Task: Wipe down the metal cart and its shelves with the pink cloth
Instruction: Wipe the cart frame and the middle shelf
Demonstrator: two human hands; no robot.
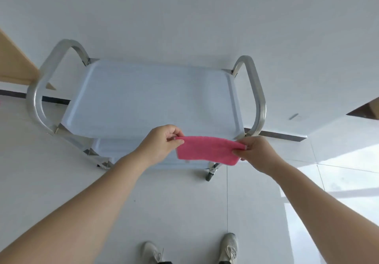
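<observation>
White wall, metal cart (pixel 151 97); L hand (pixel 162 143) & R hand (pixel 256 151) grips pinching pink cloth (pixel 207 150) taut.

The pink cloth (pixel 207 150) and both forearms hide most of the metal cart's (pixel 151 97) lower shelves at 6 o'clock. The shoes (pixel 228 248) are cut off by the bottom edge; a wooden panel (pixel 14 65) is cut at 9 o'clock.

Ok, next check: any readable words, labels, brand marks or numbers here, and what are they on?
No readable text in this view.
Metal cart: no label or marking shows on its frame or top shelf.
Pink cloth: no tag or print.
Shoes: no brand mark can be made out.
</observation>
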